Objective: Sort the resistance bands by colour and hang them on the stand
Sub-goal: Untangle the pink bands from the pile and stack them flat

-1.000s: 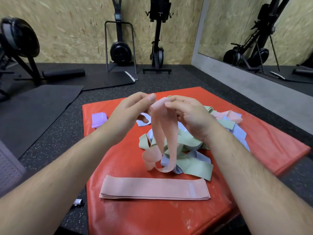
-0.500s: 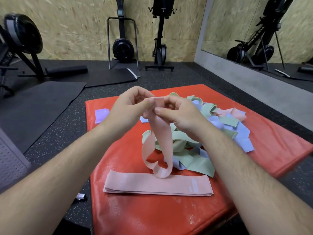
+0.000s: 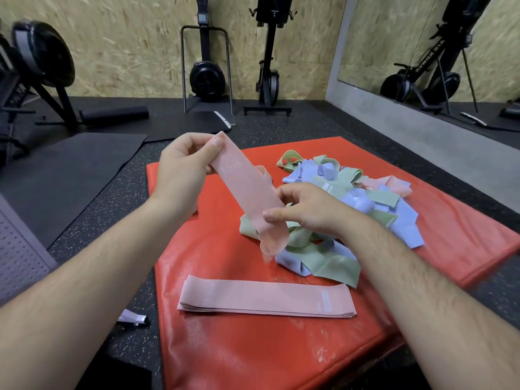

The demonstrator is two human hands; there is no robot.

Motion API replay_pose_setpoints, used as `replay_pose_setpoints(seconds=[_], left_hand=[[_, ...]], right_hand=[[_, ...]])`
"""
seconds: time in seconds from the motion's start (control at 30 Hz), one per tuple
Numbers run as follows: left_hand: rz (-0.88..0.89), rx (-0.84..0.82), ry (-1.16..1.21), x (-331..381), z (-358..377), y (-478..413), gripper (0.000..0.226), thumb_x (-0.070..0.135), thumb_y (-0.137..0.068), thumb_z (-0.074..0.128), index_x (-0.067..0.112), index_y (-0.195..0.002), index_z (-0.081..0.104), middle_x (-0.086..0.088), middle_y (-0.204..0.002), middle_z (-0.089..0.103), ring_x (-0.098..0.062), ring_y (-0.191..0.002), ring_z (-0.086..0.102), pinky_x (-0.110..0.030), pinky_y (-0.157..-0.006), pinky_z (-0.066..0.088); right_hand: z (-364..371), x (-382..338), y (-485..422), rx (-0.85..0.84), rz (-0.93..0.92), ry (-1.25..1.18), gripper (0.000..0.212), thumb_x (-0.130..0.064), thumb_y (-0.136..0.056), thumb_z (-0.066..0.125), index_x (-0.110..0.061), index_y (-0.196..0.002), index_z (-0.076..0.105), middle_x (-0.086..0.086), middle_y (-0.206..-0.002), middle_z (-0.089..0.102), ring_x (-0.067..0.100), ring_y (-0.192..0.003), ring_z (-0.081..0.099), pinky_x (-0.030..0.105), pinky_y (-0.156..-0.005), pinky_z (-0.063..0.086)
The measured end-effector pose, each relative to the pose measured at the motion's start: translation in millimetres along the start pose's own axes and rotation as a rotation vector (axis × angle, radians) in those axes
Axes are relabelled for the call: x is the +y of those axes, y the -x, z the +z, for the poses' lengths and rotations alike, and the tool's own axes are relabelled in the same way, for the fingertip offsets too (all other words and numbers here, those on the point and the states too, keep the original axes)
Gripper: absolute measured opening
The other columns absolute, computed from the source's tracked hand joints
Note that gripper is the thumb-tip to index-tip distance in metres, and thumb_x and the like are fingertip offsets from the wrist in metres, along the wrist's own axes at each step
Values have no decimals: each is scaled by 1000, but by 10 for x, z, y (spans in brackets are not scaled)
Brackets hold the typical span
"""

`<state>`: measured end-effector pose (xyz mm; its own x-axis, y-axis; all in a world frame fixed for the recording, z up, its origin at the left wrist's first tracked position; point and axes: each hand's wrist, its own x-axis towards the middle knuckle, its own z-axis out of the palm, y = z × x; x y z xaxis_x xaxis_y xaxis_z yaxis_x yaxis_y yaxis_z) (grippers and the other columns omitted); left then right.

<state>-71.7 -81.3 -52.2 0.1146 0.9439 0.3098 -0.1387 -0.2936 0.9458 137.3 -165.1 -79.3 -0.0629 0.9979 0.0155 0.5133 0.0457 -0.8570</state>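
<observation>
The pink fabric resistance band [image 3: 247, 192], dangling twisted a moment ago, is now being pulled flat above the red padded mat [image 3: 253, 358]: left-hand grip [image 3: 183, 170] pinching its upper end, right-hand grip [image 3: 306, 211] pinching lower down. It is looking ready for the flat pink stack [image 3: 264, 299].

Two hands show, the left hand [image 3: 183, 170] and the right hand [image 3: 306, 209], both pinching one pink band [image 3: 247, 192]. One flat stack of pink bands [image 3: 264, 301] lies at lower centre, its layers too thin to count. One tangled pile [image 3: 351, 198] right of centre mixes three colours, green, lilac and pink; the number of each cannot be told. One red mat [image 3: 253, 356] carries them. Three machines line the top: the fan-wheel machine [image 3: 42, 57] at upper left, the framed machine [image 3: 206, 77] and the black upright machine [image 3: 270, 66] at upper centre. One mirror [image 3: 422, 38] fills the upper right.
</observation>
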Motion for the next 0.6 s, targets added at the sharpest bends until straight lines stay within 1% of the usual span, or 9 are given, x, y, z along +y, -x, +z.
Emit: replay_pose_setpoints(seconds=[0.07,0.13,0.2,0.3,0.4,0.47,0.53,0.57,0.6], left_hand=[[-51,38,44,-15,-52,-22,12,18,-94,68,7,-98,70,-12,-91,71,-21,-82,70,-38,-83,59],[-88,60,88,-16,-92,-23,12,17,-95,66,5,-97,69,-11,-90,71,-20,-82,70,-34,-82,59],[-124,81,118,-19,-126,-5,10,16,-96,65,6,-95,67,-10,-89,71,-18,-80,70,-29,-78,58],[-172,104,103,-69,-169,35,9,17,-95,66,9,-91,67,-10,-90,71,-20,-81,70,-31,-80,59],[-191,97,85,-125,-174,85,9,18,-95,67,9,-92,67,-9,-89,72,-16,-79,72,-27,-76,57],[-212,94,93,-159,-165,120,9,17,-96,66,8,-94,66,-8,-89,72,-13,-75,72,-22,-72,56],[-241,98,115,-179,-157,151,9,16,-96,65,7,-97,65,-10,-92,72,-12,-74,72,-20,-69,55],[-251,103,128,-182,-151,163,8,15,-96,65,6,-96,65,-10,-92,71,-11,-73,72,-19,-68,54],[-259,111,138,-182,-145,171,7,13,-96,64,7,-95,65,-10,-92,71,-10,-71,71,-19,-67,54]], right_hand=[[-33,57,64,-53,44,25,8,-17,-89,75,-13,-88,68,-13,-76,67,0,-72,61,13,-66,45],[-54,114,133,-91,81,72,10,-15,-90,73,-20,-84,67,-20,-71,65,-4,-67,59,10,-63,42],[-73,157,195,-97,120,141,12,-16,-88,74,-21,-82,65,-18,-74,63,-3,-65,56,12,-64,42],[-103,196,253,-97,164,156,11,-12,-85,73,-19,-87,66,-11,-80,65,3,-70,58,19,-69,45],[-136,208,326,-46,184,140,16,-7,-87,65,-21,-93,60,-15,-67,62,2,-61,55,20,-63,44],[-152,215,390,6,209,103,21,-9,-89,59,-24,-103,51,-12,-62,60,1,-51,51,16,-53,40],[-151,217,447,60,232,88,19,-13,-92,55,-26,-103,46,-12,-53,54,2,-44,44,15,-45,35],[-149,210,463,82,236,57,15,-15,-92,54,-26,-99,47,-11,-54,52,4,-47,44,17,-48,35],[-146,212,467,100,236,12,11,-16,-92,55,-25,-94,50,-8,-60,53,8,-55,46,20,-55,37]])
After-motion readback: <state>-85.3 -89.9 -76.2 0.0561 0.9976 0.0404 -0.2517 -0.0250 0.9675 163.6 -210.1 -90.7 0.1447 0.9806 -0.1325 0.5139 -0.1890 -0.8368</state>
